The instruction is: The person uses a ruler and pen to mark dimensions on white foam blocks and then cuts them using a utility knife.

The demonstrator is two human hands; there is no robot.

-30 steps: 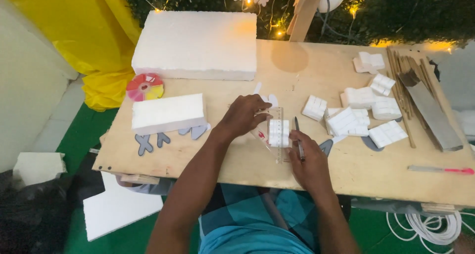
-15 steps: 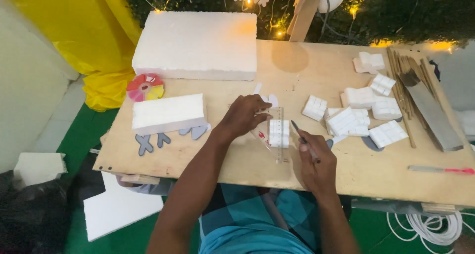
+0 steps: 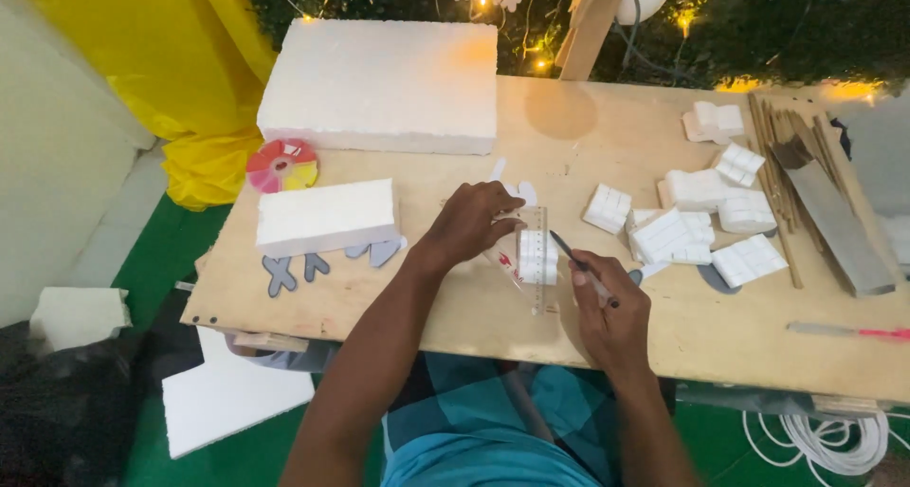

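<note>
1. While our left hand [image 3: 471,223] presses flat, fingers together, on a clear ruler [image 3: 536,257], the ruler lies over a small foam piece [image 3: 537,257] near the table's [image 3: 493,307] front edge, about midway along it.
2. Our right hand [image 3: 611,307] pinches a dark pen [image 3: 580,267], its tip just beside the ruler's right side.
3. We see cut foam blocks [image 3: 697,217] right of the hands, toward the right edge.
4. A big foam slab [image 3: 379,84] sits at the back left corner, a smaller block [image 3: 325,217] and a colourful disc [image 3: 282,165] near the left edge.
</note>
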